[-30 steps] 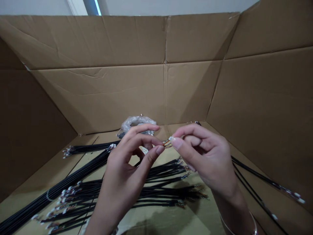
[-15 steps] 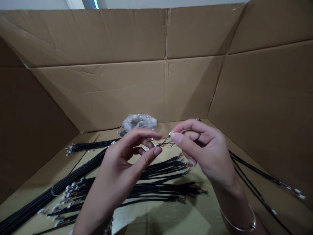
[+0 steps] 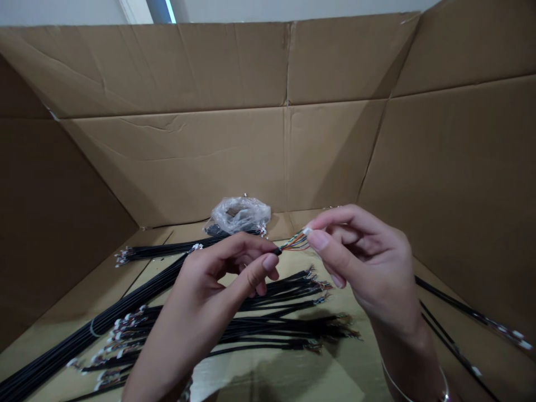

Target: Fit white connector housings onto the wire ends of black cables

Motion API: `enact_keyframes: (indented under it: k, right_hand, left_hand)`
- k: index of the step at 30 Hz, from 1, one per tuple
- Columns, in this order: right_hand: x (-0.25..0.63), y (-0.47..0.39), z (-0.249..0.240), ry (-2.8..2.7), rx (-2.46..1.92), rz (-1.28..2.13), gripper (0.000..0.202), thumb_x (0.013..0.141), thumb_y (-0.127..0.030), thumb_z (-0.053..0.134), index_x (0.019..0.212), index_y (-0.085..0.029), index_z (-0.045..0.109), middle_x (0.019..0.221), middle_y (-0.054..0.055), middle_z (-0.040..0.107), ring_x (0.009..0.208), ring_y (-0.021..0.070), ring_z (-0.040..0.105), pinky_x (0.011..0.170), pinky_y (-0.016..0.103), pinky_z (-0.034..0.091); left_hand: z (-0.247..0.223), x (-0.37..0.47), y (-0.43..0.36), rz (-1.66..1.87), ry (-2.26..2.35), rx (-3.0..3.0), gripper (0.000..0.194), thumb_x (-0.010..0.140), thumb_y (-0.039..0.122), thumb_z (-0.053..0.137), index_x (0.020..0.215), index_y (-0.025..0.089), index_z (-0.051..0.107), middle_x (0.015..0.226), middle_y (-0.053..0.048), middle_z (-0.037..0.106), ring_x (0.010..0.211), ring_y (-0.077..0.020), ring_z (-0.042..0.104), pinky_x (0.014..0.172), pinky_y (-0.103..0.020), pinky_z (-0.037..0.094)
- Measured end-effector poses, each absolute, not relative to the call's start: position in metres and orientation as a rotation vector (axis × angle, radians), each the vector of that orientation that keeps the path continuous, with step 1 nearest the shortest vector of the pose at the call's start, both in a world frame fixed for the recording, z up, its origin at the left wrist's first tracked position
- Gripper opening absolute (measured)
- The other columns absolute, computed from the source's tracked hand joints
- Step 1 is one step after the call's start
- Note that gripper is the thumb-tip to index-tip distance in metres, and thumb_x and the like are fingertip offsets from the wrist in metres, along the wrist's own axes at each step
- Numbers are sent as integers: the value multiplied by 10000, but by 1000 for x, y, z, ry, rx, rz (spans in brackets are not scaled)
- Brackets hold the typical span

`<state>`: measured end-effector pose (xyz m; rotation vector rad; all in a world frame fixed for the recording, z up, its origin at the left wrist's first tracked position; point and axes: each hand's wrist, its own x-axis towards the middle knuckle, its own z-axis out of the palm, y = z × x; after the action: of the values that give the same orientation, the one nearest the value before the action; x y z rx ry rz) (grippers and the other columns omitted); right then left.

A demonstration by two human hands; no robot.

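Note:
My left hand (image 3: 234, 273) pinches the black sheath end of a cable (image 3: 277, 251) between thumb and forefinger. Thin coloured wires (image 3: 293, 242) fan out of that end towards the right. A small white connector (image 3: 307, 230) sits at their tips, with my right hand (image 3: 360, 257) closed on it by thumb and forefinger. The rest of the held cable is hidden behind my left hand. Below both hands lie several black cables (image 3: 268, 324) with bare wire ends to the right and white connectors (image 3: 125, 324) to the left.
A tied bundle of long black cables (image 3: 138, 304) runs diagonally at the left. Behind it lies a shorter bundle (image 3: 163, 249), near a clear plastic bag (image 3: 240, 215). More cables (image 3: 456, 301) rest at the right. Cardboard walls (image 3: 218, 162) enclose the back and sides.
My right hand has shifted right with the connector, and the wires look straighter and more spread. The black sheath end now shows at my left fingertips. The view has tilted slightly.

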<state>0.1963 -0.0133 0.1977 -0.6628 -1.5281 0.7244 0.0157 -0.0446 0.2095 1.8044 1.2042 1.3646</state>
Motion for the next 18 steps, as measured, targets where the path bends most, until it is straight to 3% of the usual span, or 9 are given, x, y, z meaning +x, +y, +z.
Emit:
enact_keyframes:
  k: [6, 13, 18]
  right_hand:
    - [199, -13, 196, -1524, -648, 640, 28, 866, -237, 702, 882, -254, 717, 511, -81, 503, 427, 73, 426, 409, 214, 340]
    - [198, -18, 194, -1532, -605, 278, 158, 831, -160, 727, 895, -301, 758, 742, -9, 727, 521, 126, 548, 486, 283, 446]
    - [204, -20, 190, -1607, -474, 115, 297, 789, -133, 754, 991, -351, 764, 615, -33, 664, 481, 137, 527, 510, 318, 418]
  left_hand:
    - [211, 20, -50, 1502, 1264, 1815, 87, 818, 313, 716, 806, 231, 740, 634, 5, 685, 527, -123, 615, 450, -199, 489]
    - [206, 24, -52, 1644, 1325, 1850, 27, 820, 306, 721, 813, 283, 735, 698, 31, 718, 568, -124, 632, 499, -218, 506]
    - [202, 24, -54, 1705, 1386, 1883, 30, 821, 309, 719, 793, 303, 727, 708, 36, 703, 581, -136, 623, 539, -242, 518]
